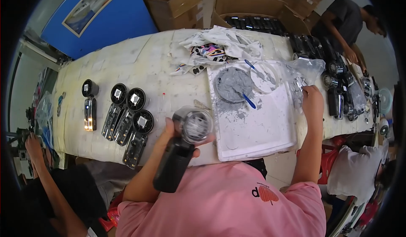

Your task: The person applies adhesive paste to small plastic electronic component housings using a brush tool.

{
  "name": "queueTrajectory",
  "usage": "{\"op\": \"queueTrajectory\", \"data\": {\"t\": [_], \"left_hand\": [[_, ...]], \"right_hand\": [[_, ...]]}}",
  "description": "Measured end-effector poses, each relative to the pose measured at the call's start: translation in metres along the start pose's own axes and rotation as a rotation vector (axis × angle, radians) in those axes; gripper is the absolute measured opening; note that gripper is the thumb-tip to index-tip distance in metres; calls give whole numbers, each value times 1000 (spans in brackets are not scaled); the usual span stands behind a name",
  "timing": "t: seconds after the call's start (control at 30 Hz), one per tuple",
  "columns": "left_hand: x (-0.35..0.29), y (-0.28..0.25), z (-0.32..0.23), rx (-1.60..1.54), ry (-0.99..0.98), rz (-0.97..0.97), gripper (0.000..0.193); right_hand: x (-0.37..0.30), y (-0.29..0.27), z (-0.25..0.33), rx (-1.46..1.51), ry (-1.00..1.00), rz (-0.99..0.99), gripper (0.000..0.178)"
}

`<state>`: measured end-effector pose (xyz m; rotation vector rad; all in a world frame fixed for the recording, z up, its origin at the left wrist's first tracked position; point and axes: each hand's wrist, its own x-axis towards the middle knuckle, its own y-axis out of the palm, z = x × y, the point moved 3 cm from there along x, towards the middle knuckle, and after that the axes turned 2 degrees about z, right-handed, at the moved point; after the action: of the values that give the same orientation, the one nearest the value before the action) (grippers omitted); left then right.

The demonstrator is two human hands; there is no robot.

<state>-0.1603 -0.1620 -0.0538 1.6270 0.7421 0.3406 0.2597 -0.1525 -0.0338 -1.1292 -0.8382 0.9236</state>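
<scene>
In front of my chest, my left hand (168,131) grips a black handheld fan (173,163) whose round, clear head (196,126) is smeared by motion. To the right, my right hand (312,96) reaches past the tray's edge, fingers pinched together beside a clear plastic bag (311,68). Small silvery pieces (298,84) lie at the bag's mouth by the fingertips; whether one is between them I cannot make out. Several similar units with dark round heads lie at the left, among them one fan (142,122) nearest me and another (89,106) with lit lights.
A white tray (253,150) holds a tub of grey paste (232,85), a white ring-shaped lid (264,77) and two blue-handled tools. Crumpled cloth (224,42) lies behind it. Black units (336,102) crowd the right side, where a co-worker (344,30) leans in. Another person's arm (46,173) shows at left.
</scene>
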Motion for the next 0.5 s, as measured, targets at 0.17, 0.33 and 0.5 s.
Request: {"op": "queueTrajectory", "data": {"t": [0.17, 0.33, 0.5], "left_hand": [[10, 33, 9, 475, 170, -107, 63], [22, 47, 41, 1155, 320, 119, 73], [21, 49, 38, 785, 188, 29, 77]], "right_hand": [[-70, -41, 105, 632, -478, -655, 13], [-104, -31, 190, 1065, -957, -464, 27], [-95, -16, 199, 1302, -775, -540, 28]]}}
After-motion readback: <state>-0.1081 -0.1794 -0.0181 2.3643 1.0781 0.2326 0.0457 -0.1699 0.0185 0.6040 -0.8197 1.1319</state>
